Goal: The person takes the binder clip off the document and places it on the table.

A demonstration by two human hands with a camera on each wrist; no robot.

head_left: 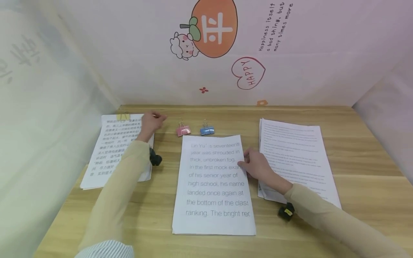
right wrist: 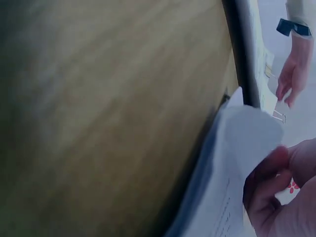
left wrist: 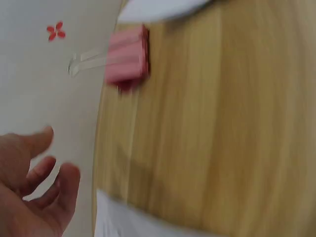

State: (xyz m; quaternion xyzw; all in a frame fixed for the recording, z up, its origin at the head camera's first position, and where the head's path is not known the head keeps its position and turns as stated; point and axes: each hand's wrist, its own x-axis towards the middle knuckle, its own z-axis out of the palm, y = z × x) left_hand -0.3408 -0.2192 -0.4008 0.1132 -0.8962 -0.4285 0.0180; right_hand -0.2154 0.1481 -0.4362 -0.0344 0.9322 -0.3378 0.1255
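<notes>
The middle stack (head_left: pixel 213 186) lay on the surface (head_left: pixel 151 222) between two others, its long axis running away from me, its print upright to my view. I read "year was shrouded in thick, unbroken fog" on it, and "HAPPY" inside the wall's heart (head_left: pixel 248 73). My right hand (head_left: pixel 257 165) overlapped the stack's right edge, fingers bent; I couldn't tell whether they pinched it. My left hand (head_left: pixel 151 123), loosely curled and holding nothing, was by the left stack's (head_left: pixel 111 147) far corner.

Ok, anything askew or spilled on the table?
Slightly askew: in the head view, the paper stack on the right has an uneven left edge where its sheets don't line up. No spill shows.
</notes>
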